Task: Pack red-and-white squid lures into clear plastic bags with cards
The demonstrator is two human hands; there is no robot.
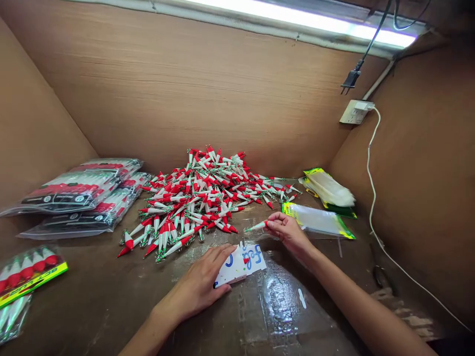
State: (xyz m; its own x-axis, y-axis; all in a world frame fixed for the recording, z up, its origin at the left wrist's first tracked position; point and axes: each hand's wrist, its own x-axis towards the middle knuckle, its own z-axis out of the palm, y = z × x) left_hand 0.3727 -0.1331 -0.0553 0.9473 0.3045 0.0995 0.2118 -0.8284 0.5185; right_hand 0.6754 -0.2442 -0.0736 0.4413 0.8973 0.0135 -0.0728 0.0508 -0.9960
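My right hand [289, 232] pinches a red-and-white squid jig [257, 226] by its red end, with its green hooked end pointing left. Left of it, my left hand [202, 277] is closed around the left side of a small white block [234, 271] with blue handwriting. Its fingers lie along the top and the thumb along the near edge. A small red bit sits on the block's lettering. Just beyond both hands spreads a big heap of similar squid jigs [208, 198], lying in all directions.
Filled clear packs [81, 193] are stacked at the back left; yellow-edged jig packs [33, 282] lie nearer. Clear sleeves with yellow headers [319, 220] lie at right. A white cord [371, 198] runs down from the outlet [356, 112]. A black plug [351, 79] hangs above.
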